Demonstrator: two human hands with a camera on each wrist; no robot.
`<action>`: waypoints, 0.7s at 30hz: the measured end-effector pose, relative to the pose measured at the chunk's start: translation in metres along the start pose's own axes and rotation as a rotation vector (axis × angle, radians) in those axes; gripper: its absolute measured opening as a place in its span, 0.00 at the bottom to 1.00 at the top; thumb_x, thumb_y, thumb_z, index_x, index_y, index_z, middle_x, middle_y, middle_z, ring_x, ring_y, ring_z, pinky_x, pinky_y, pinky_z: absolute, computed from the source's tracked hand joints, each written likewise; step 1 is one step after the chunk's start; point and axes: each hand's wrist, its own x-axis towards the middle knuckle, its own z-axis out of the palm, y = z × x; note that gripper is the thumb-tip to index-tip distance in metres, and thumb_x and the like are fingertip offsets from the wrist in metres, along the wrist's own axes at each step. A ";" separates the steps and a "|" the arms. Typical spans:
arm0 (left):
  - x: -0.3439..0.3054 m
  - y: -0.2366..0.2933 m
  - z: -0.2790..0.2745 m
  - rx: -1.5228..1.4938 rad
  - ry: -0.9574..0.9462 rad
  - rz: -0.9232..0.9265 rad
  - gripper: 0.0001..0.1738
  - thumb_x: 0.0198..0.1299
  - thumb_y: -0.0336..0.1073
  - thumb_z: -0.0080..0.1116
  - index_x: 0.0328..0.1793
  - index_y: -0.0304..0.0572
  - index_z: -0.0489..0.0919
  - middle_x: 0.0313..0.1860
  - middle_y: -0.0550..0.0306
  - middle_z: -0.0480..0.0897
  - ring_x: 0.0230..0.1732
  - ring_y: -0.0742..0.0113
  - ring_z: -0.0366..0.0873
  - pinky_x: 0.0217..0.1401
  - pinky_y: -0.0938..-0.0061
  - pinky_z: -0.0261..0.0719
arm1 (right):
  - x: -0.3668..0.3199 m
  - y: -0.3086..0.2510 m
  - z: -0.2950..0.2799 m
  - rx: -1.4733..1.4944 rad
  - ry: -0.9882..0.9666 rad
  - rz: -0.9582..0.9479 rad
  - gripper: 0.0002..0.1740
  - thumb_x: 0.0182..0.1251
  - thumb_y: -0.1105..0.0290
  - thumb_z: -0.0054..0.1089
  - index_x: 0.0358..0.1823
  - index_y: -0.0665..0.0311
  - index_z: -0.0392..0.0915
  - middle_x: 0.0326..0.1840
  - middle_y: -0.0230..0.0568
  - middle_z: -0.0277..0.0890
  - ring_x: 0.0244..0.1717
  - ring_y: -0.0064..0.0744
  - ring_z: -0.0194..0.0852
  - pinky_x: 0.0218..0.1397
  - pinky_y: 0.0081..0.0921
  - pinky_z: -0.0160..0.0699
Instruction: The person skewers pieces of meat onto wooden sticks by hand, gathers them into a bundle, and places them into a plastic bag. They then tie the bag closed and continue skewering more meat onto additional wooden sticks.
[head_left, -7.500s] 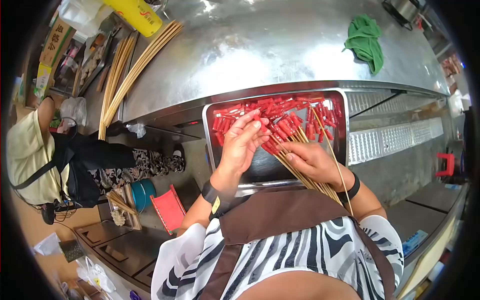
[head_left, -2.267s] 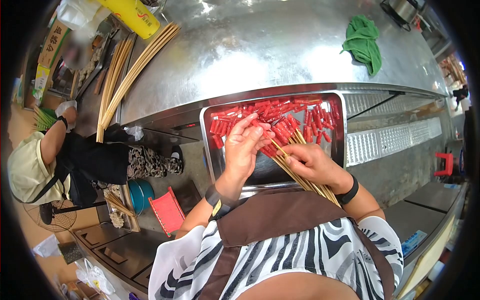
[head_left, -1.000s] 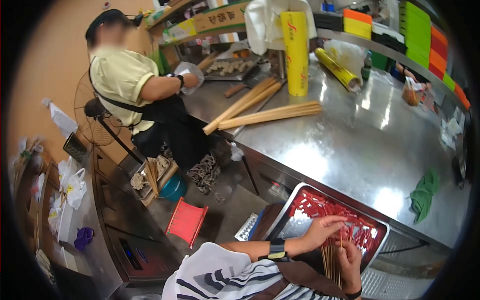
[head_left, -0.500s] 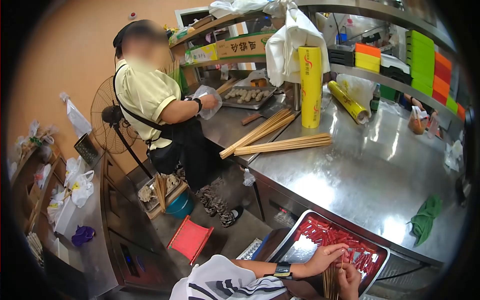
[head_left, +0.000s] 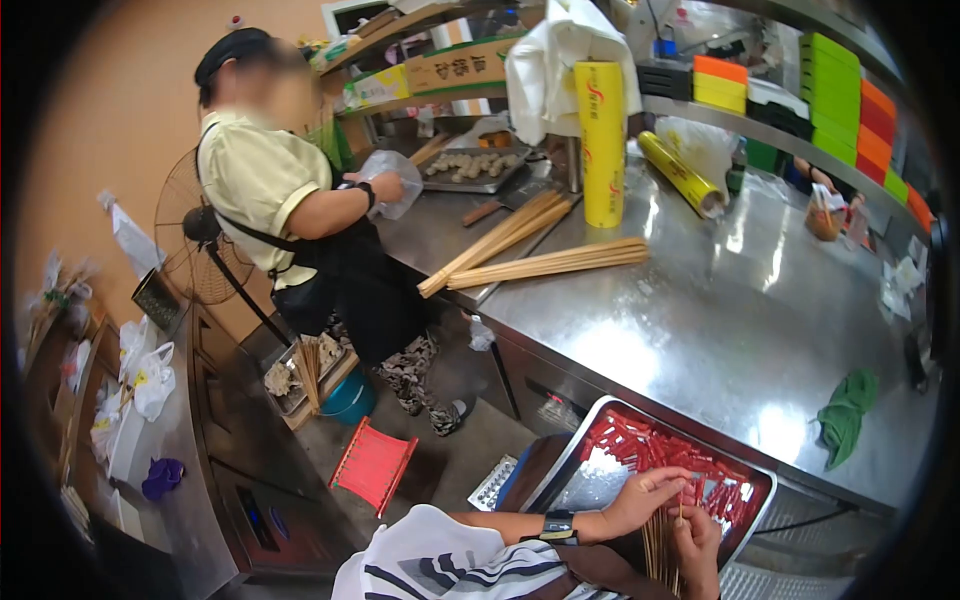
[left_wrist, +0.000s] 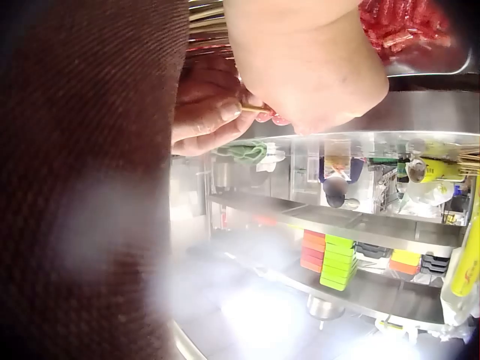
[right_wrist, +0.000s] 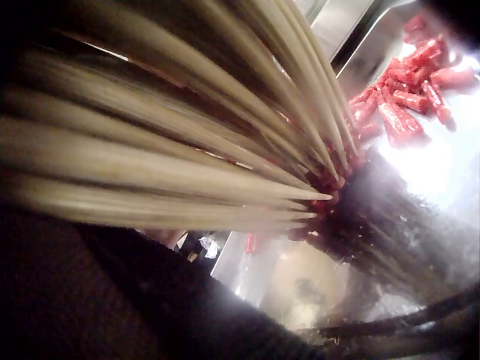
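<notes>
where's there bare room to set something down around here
Widest: the steel counter between the nearer skewer bundle, green cloth and tray. Smaller: bare tray metal left of the left hand. Crowded: the tray's red pieces, where the right hand holds skewers, and around the yellow rolls.

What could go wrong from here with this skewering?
The skewer in the right hand might slip and prick the left hand, close by its end. Both hands sit low in the head view, which also takes in another person, so attention may be elsewhere. I see no tie on the skewer bundle, so some could slide loose.
</notes>
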 end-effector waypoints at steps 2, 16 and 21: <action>0.002 -0.004 -0.007 -0.032 -0.018 -0.016 0.14 0.65 0.33 0.48 0.54 0.34 0.72 0.43 0.55 0.79 0.45 0.71 0.78 0.49 0.78 0.77 | 0.002 -0.012 -0.003 -0.137 0.034 -0.035 0.09 0.62 0.71 0.50 0.39 0.69 0.74 0.18 0.24 0.65 0.18 0.12 0.57 0.21 0.14 0.55; -0.007 0.022 -0.008 0.105 0.016 -0.151 0.10 0.62 0.31 0.51 0.49 0.38 0.72 0.41 0.53 0.78 0.41 0.64 0.76 0.45 0.69 0.77 | -0.001 0.022 -0.009 -0.148 -0.012 -0.423 0.12 0.67 0.64 0.47 0.38 0.67 0.72 0.22 0.38 0.68 0.22 0.27 0.63 0.28 0.26 0.64; -0.012 0.027 -0.001 0.075 0.007 -0.140 0.10 0.62 0.30 0.51 0.49 0.38 0.72 0.39 0.54 0.77 0.39 0.65 0.76 0.44 0.69 0.77 | -0.001 0.018 -0.010 -0.072 -0.217 -0.224 0.12 0.69 0.64 0.46 0.42 0.67 0.71 0.25 0.38 0.70 0.25 0.25 0.66 0.29 0.26 0.65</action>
